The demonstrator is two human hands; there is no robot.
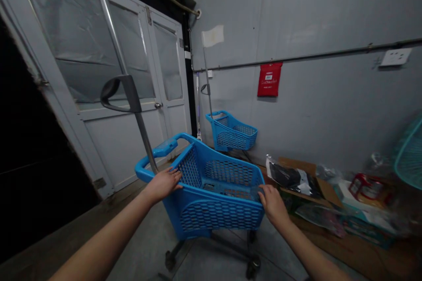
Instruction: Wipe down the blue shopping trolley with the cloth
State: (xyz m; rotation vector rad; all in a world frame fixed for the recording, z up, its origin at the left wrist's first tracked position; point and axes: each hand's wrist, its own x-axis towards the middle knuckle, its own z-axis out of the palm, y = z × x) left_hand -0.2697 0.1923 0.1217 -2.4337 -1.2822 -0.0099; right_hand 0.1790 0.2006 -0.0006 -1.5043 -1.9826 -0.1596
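Note:
A small blue shopping cart (217,213) with lattice sides stands in front of me on dark legs with casters. My left hand (165,183) lies over its near rim close to the handle end, fingers hooked inward. At the opposite end, my right hand (272,202) grips the rim's corner, with its fingertips over the edge. From the cart's handle end rises a metal pole (145,136) bearing a dark grey loop handle (133,94). The pole's top is out of view.
A second blue cart (234,134) with a white flag (213,36) stands by the grey wall. White double doors (128,140) are at left. An open cardboard box (301,166) and packaged goods crowd the right floor. A red pouch (269,80) hangs on the wall.

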